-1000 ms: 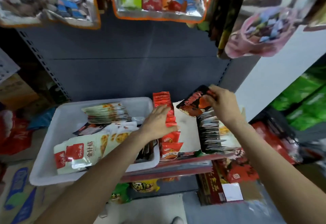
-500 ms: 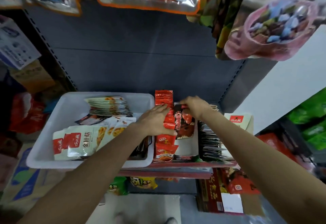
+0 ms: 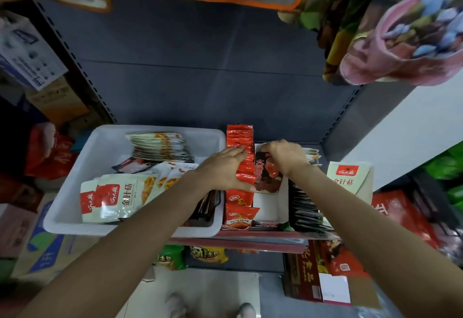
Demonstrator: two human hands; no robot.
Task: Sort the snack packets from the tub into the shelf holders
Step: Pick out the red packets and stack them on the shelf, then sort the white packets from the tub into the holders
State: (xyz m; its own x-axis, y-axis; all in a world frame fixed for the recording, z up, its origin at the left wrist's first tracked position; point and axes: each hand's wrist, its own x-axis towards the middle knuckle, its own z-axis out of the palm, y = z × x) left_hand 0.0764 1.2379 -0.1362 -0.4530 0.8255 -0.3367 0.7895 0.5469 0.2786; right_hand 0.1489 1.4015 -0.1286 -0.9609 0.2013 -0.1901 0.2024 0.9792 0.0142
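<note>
1. Right hand [image 3: 285, 157] pinches the top edge of a dark packet [image 3: 266, 177], fingers curled over it; packet stands near upright in the white card holder [image 3: 269, 207], toward its back half.
2. Left hand [image 3: 225, 170] lies flat against the red packet row [image 3: 240, 142] just left of the holder; fingers straight, thumb down the row's right side, gripping nothing.
3. Red row runs front to back, touching the holder's left wall; two orange-red packets [image 3: 240, 213] sit at its front end.
4. White tub [image 3: 75, 207] sits left of the holder, beyond the red row; inside: pale packets [image 3: 117, 198] with red labels at the front, a fanned stack [image 3: 160, 147] at the back, one dark packet [image 3: 132, 166] between them.
5. Right of the holder: a row of dark packets [image 3: 305, 205] on edge; further right, a pale card box [image 3: 348, 177] with a red logo.
6. Below the holder: shelf lip [image 3: 250, 241], then more snack bags [image 3: 208, 253].
</note>
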